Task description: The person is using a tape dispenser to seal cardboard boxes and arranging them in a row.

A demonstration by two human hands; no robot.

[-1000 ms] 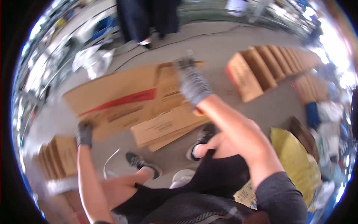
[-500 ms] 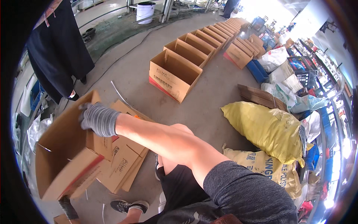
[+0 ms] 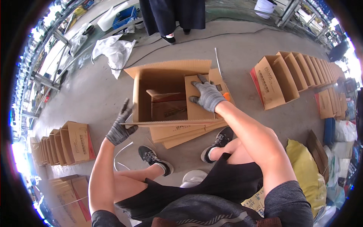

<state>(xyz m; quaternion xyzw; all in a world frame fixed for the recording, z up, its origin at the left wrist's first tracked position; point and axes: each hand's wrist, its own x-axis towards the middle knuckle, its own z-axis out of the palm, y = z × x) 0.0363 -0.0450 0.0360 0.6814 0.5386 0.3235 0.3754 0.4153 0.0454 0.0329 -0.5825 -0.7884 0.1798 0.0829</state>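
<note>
In front of me an opened cardboard carton (image 3: 170, 67) sits over flattened cardboard sheets (image 3: 181, 141), its open side facing up. My right hand (image 3: 207, 95), in a grey knit glove, lies with fingers spread on the carton's folded-in right flap (image 3: 193, 109). Also gloved, my left hand (image 3: 123, 124) is at the near left corner, thumb and fingers wide apart around the edge. Whether its palm touches the cardboard I cannot tell. Part of the carton's bottom shows through the opening.
Rows of open cartons stand at right (image 3: 278, 81) and left (image 3: 73, 142). Folded cardboard (image 3: 72, 198) lies lower left. A yellow sack (image 3: 304, 172) is by my right side. A white plastic bag (image 3: 113, 51) lies on the floor beyond, and a person in dark clothes (image 3: 172, 17) stands opposite.
My view has swung left. The carton, tilted before, now stands level before me. My right hand has gone from its edge to the flap; my left has come up from beneath to its near corner.
</note>
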